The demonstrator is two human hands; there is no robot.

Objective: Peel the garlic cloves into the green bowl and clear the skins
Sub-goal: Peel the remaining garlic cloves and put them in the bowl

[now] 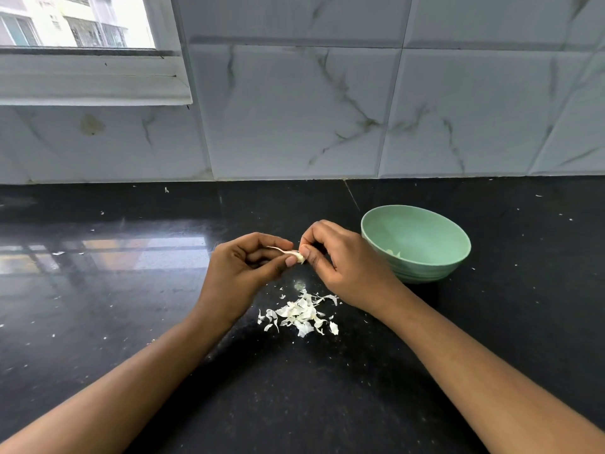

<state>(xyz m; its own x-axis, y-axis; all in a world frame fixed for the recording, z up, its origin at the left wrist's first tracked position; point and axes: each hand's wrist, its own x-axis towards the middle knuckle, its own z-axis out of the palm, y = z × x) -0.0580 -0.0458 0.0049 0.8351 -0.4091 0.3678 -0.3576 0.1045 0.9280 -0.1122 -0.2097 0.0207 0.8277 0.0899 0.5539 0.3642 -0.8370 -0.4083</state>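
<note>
Both hands meet above the dark counter (131, 322), and between them is one garlic clove (298, 256), held in the air just left of the green bowl (425, 271). The left hand (242, 270) pinches the clove with its curled fingers (271, 240) and thumb, and a thin strip of skin stands out from it toward the left. The right hand (343, 270) has curled fingers too, and its thumb and first finger nip the near end of the clove, as if to pull the skin away. In the bowl lie a few pale peeled pieces (394, 253), partly hidden by the rim. The pile of skins (301, 314) lies on the counter directly under the hands, and small flakes are scattered far around. I judge that the peeling is under way and the clearing is not begun. The clove is small and smooth, so it may slip from the pinch and fall among the skins instead of into the bowl. The skins are very light, and a quick wrist can spread them more. A flake may also stick to the clove and go into the bowl.
</note>
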